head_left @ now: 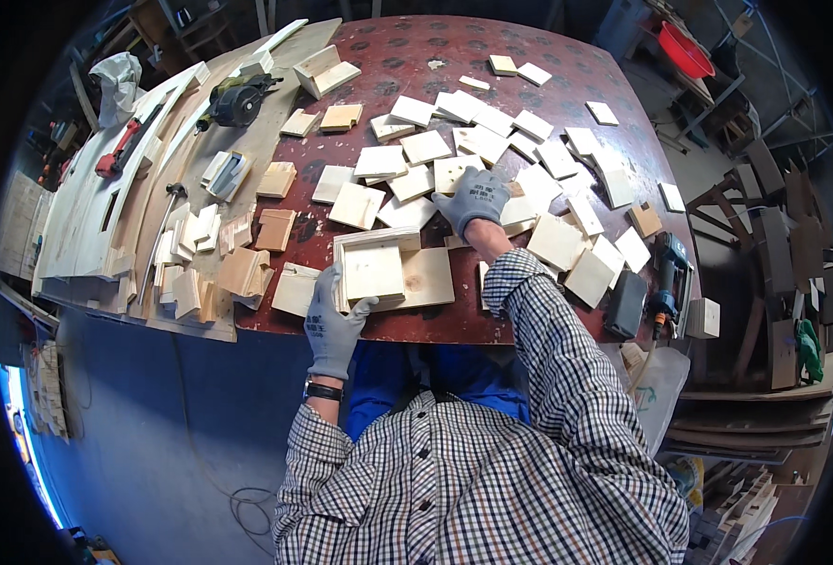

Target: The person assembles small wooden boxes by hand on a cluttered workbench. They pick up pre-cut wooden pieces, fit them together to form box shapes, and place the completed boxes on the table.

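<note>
My left hand (333,318), in a grey glove, grips the near left corner of a small wooden frame (376,271) at the table's front edge. The frame has raised strips along its far and left sides and a square board inside. Beside it on the right lies a flat pale board (428,276). Farther right, my gloved right hand (474,200) reaches into a spread of square wooden pieces (428,147). Its fingers close on a pale wooden board (454,171) with small dark marks; the hand covers part of that board.
A dark red table (379,56) carries everything. On its left lie long planks (77,221), a hammer (175,191), a red-handled tool (115,155), a dark power tool (237,100) and stacked offcuts (188,235). At the right edge stand a blue-black power tool (666,282) and a dark box (626,303).
</note>
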Action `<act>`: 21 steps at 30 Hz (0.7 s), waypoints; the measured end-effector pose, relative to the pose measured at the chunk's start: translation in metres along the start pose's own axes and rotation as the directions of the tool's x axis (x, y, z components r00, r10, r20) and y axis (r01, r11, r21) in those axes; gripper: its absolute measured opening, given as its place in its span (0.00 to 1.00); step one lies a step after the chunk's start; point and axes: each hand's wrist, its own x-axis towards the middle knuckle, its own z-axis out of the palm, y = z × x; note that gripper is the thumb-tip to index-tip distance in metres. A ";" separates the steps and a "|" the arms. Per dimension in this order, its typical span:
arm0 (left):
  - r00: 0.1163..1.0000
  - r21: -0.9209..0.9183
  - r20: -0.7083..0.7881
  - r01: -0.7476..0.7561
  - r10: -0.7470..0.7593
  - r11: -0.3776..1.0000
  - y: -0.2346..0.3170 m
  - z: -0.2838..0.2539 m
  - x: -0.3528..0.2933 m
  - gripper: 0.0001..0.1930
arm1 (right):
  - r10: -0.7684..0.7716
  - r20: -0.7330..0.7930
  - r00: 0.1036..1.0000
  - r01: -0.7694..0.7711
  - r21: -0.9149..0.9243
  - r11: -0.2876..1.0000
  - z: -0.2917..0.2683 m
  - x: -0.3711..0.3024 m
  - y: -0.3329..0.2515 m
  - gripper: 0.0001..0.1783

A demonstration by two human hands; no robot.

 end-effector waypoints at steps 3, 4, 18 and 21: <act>1.000 -0.018 -0.003 0.000 0.000 1.000 -0.001 0.001 0.000 0.42 | -0.011 0.047 0.999 0.011 -0.008 1.000 -0.005 0.004 0.006 0.49; 1.000 -0.024 -0.007 -0.015 0.015 1.000 -0.003 0.001 -0.001 0.42 | -0.030 0.067 0.997 0.032 -0.022 0.999 -0.009 0.003 0.006 0.50; 0.999 0.002 -0.024 -0.045 0.045 0.999 -0.006 0.003 -0.002 0.43 | -0.378 -0.290 0.879 0.475 0.590 0.652 -0.024 -0.021 0.041 0.54; 0.996 0.016 -0.040 -0.085 0.085 0.996 -0.011 0.004 -0.001 0.42 | -0.517 -0.371 0.771 0.635 0.504 0.586 -0.052 -0.063 0.047 0.60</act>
